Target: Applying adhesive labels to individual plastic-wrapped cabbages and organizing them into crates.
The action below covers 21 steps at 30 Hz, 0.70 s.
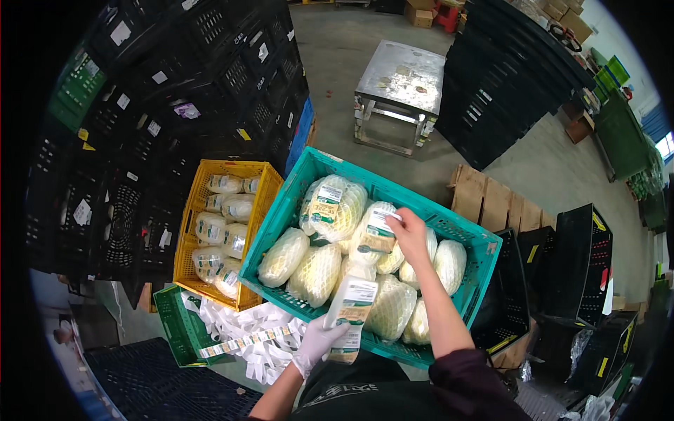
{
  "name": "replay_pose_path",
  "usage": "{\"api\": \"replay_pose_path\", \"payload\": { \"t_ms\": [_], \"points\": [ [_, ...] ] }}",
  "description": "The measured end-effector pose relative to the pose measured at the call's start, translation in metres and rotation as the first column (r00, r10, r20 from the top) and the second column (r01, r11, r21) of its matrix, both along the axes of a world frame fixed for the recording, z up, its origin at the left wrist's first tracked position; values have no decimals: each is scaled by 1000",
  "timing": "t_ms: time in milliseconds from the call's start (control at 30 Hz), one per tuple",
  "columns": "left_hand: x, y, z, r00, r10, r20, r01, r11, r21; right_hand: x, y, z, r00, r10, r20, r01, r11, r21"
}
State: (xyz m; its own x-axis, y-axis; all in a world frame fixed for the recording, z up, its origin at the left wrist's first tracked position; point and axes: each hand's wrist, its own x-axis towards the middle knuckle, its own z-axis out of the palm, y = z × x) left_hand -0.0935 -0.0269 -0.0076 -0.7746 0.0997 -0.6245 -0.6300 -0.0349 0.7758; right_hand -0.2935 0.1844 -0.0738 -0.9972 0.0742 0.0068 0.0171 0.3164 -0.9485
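Note:
A teal plastic crate (442,208) in front of me holds several pale, cabbage-like vegetables (316,273) in white foam netting. My left hand (324,339), in a thin white glove, grips a strip of printed labels (354,316) over the crate's near edge. Bare, my right hand (410,231) pinches the upper right edge of a printed label (380,230) at a netted vegetable (363,250) near the crate's middle. Whether that label is fully stuck down, I cannot tell. Behind it, a larger netted vegetable (342,192) bears labels on its side.
To the left, a yellow crate (181,252) holds several labelled, wrapped vegetables. A green crate (174,331) overflows with white backing strips (258,337). Stacked black crates (210,84) rise at the left. Ahead are a metal stool (403,68) and a wooden pallet (489,197).

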Motion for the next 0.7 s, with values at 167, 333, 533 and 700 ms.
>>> {"api": "replay_pose_path", "payload": {
  "t_ms": [167,333,533,700],
  "points": [
    [14,-14,8,992,121,29,-121,993,15,-6,-12,-40,989,143,30,-142,894,424],
    [8,-19,-1,984,152,-91,-154,988,-16,18,-24,-23,970,203,135,-244,809,535],
    [-17,-31,0,988,7,-152,-8,1000,-7,82,-43,68,847,532,1,-510,811,-287],
    [-65,-21,36,865,-122,-486,17,977,-215,122,-41,82,910,416,-7,-415,908,-49]
  ]
}}
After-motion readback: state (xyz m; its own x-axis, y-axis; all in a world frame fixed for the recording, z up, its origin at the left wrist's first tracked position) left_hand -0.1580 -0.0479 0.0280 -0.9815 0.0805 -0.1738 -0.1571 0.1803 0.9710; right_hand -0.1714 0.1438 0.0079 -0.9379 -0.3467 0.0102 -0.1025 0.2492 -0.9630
